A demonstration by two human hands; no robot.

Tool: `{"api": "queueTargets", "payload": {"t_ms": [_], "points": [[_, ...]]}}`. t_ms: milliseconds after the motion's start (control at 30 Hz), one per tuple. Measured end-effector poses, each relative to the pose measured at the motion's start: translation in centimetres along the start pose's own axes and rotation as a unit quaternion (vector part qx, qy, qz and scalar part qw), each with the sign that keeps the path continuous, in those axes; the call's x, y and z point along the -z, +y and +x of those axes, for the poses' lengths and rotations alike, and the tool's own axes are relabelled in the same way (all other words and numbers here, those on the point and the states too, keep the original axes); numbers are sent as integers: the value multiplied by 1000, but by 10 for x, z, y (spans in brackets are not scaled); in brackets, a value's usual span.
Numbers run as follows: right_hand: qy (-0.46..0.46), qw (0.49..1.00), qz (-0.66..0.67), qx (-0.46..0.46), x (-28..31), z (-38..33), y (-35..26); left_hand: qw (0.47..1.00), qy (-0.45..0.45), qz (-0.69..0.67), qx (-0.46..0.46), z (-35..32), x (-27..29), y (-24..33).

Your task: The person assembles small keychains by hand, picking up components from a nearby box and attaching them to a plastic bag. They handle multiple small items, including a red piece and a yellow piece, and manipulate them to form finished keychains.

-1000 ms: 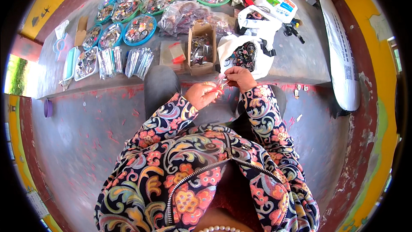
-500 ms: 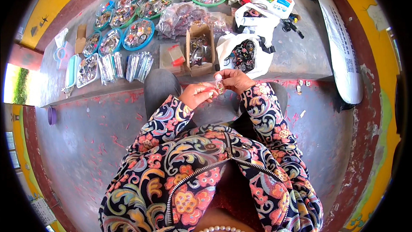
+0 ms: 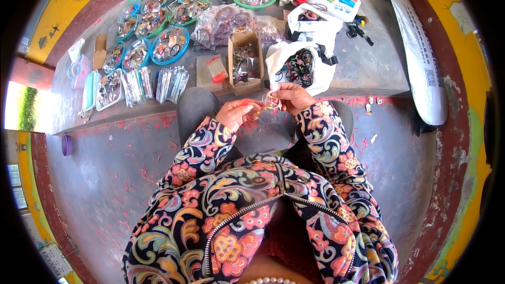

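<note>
My left hand (image 3: pixel 235 114) and my right hand (image 3: pixel 292 97) meet above my knees, both closed in a pinch. Between them is a small clear packet (image 3: pixel 272 104) with pinkish and yellowish bits; its contents are too small to make out. The right fingers grip its upper edge. A bit of red shows at my left fingertips, beside the packet's other side. Just beyond the hands, on the raised ledge, stand an open cardboard box (image 3: pixel 245 85) of small wrapped pieces and a white bag (image 3: pixel 322 76) holding dark, colourful bands.
Round blue and green trays (image 3: pixel 185 50) of small goods fill the ledge's far left. Nearer are a white basket (image 3: pixel 122 93), bundles of clear packets (image 3: pixel 172 85) and a flat clear box (image 3: pixel 204 80). A long white wrapped board (image 3: pixel 415 52) leans right. Red scraps litter the floor.
The packet has turned between my hands, and its pinkish loop-like edge now faces up. My left fingers have lifted a little and shifted slightly left.
</note>
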State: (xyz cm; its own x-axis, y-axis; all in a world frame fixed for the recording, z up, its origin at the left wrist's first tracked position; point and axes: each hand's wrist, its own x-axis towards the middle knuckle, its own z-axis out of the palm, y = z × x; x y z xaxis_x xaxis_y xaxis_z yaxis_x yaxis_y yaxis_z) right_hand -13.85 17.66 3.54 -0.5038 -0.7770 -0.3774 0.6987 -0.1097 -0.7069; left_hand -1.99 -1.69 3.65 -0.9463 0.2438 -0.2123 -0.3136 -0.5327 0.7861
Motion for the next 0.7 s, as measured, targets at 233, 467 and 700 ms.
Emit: {"api": "queueTargets", "payload": {"t_ms": [233,467,700], "points": [[86,991,-44,98,-6,0,0,966,70,225,-107,0,-5,6],[113,956,-209,175,-21,0,6,993,105,-60,11,4,-17,3],[65,960,-241,126,-27,-4,3,990,86,-106,22,5,-4,-5]]}}
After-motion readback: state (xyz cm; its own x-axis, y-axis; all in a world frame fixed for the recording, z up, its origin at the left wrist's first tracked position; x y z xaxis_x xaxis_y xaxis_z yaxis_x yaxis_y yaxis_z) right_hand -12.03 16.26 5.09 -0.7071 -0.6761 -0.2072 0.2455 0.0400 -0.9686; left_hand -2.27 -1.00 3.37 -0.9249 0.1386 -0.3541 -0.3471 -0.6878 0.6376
